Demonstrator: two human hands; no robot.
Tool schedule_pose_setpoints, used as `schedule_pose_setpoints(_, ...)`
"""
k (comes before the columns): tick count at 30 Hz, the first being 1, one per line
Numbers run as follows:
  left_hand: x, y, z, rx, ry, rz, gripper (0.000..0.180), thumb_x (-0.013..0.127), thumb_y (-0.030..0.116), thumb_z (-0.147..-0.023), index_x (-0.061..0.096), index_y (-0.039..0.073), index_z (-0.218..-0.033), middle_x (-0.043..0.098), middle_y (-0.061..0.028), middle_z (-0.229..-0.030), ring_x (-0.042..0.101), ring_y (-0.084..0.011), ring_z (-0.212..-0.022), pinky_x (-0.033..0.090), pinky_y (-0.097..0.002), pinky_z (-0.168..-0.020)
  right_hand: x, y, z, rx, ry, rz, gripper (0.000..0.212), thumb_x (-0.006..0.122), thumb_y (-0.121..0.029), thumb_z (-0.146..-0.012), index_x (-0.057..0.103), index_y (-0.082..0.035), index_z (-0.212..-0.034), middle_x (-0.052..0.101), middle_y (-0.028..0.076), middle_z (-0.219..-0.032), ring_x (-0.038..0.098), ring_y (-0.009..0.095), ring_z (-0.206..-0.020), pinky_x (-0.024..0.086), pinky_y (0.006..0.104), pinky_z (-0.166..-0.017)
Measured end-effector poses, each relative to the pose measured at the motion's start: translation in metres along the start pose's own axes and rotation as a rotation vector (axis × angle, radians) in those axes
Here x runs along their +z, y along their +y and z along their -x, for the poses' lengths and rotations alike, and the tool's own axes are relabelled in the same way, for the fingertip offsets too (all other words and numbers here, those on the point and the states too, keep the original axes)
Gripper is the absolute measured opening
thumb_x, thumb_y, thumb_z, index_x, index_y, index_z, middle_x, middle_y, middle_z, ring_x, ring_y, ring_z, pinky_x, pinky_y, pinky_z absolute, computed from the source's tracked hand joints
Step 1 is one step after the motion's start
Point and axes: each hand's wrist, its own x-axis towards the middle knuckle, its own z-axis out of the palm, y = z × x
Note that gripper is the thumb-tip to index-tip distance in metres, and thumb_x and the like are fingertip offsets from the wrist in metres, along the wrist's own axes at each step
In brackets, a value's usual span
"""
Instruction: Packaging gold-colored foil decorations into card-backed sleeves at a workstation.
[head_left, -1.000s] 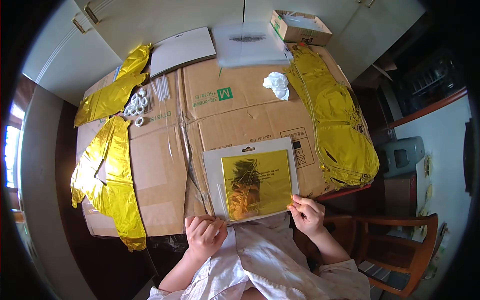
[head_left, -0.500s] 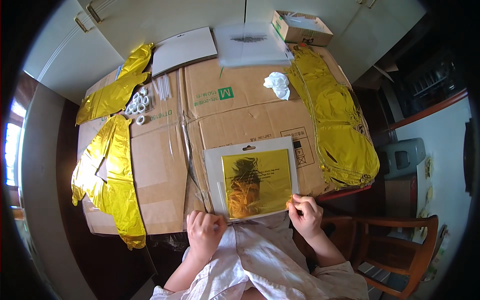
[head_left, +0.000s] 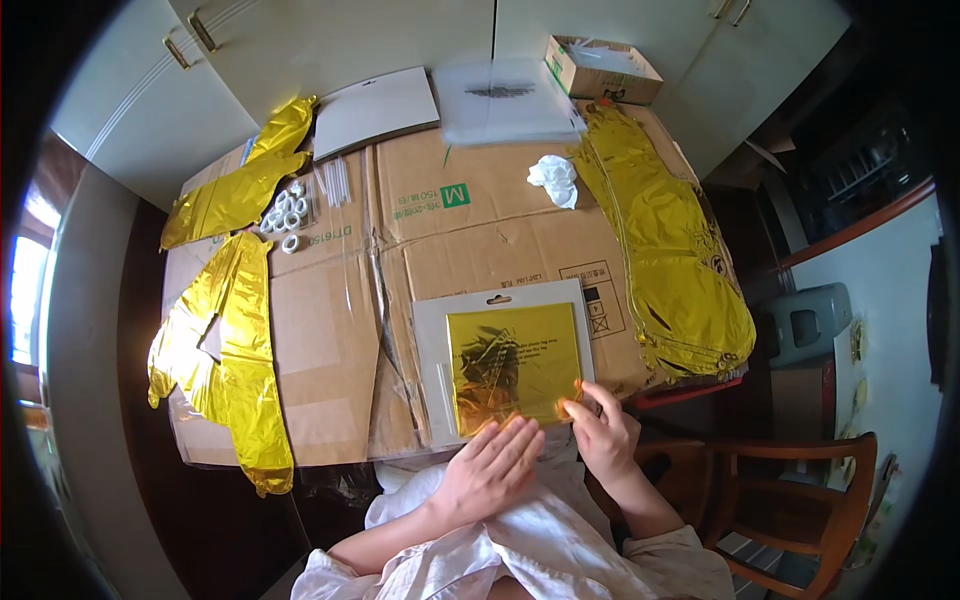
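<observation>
A clear packet [head_left: 490, 300] with a white backing card and a hang hole lies at the near edge of the cardboard. Inside it is a folded square of gold foil [head_left: 545, 345], with a thin pale straw beside it. My left hand [head_left: 492, 465] rests flat across the packet's lower edge, fingers extended side by side. My right hand [head_left: 605, 430] is at the packet's lower right corner, its thumb and index finger apart and touching the front. Orange reflections of my fingers show in the foil.
Flat gold foil balloons lie on the left [head_left: 245, 350] and in a stack on the right [head_left: 690, 270]. White tape rings [head_left: 285, 210], clear straws [head_left: 335, 182], crumpled white tissue [head_left: 555, 180], white cards [head_left: 375, 110], plastic sleeves [head_left: 505, 105] and an open box [head_left: 605, 75] are farther back. A wooden chair [head_left: 800, 490] stands right.
My left hand has moved right from beside the packet and flattened onto its lower edge. My right thumb and index finger have spread apart at the corner.
</observation>
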Motion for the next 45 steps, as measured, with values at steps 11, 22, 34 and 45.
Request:
schedule_pose_setpoints(11,-0.003,-0.018,0.014,-0.234,-0.158,-0.098,0.078,0.066,0.05,-0.083,0.047,0.0,-0.14,0.047,-0.0167,-0.145,0.043,-0.0302,-0.137,0.03,-0.0447,-0.114,-0.005,0.014,-0.001,-0.153,0.11,0.095,0.011,0.07,-0.009,-0.083,0.076,-0.01,-0.092,0.073,0.0,-0.103,0.058,0.011,-0.051,0.047,0.0249,-0.048)
schedule_pose_setpoints(22,-0.014,-0.03,0.04,-0.352,-0.196,-0.211,0.088,0.062,0.058,-0.083,0.041,-0.003,-0.143,0.044,-0.0179,-0.147,0.041,-0.0296,-0.138,0.028,-0.0475,-0.114,-0.012,0.032,0.004,-0.264,0.041,0.149,0.015,0.073,-0.012,-0.081,0.074,-0.009,-0.096,0.072,-0.001,-0.109,0.059,0.009,-0.051,0.045,0.0244,-0.046)
schedule_pose_setpoints(34,-0.018,-0.032,0.048,-0.355,-0.149,-0.228,0.085,0.066,0.055,-0.081,0.045,-0.002,-0.14,0.044,-0.0183,-0.147,0.04,-0.0308,-0.139,0.026,-0.0513,-0.114,-0.017,0.037,0.005,-0.271,0.102,0.134,0.009,0.078,-0.01,-0.076,0.069,-0.009,-0.075,0.073,-0.001,-0.102,0.061,0.012,-0.054,0.045,0.025,-0.049)
schedule_pose_setpoints(45,-0.028,-0.038,0.067,-0.276,-0.028,0.055,0.069,0.075,0.035,-0.08,0.051,-0.003,-0.133,0.045,-0.0216,-0.142,0.042,-0.0372,-0.134,0.033,-0.0503,-0.111,-0.019,0.02,0.045,1.022,-0.251,-1.226,0.011,0.063,-0.011,-0.096,0.064,-0.002,-0.102,0.063,-0.003,-0.088,0.054,0.004,-0.081,0.043,0.0201,-0.072)
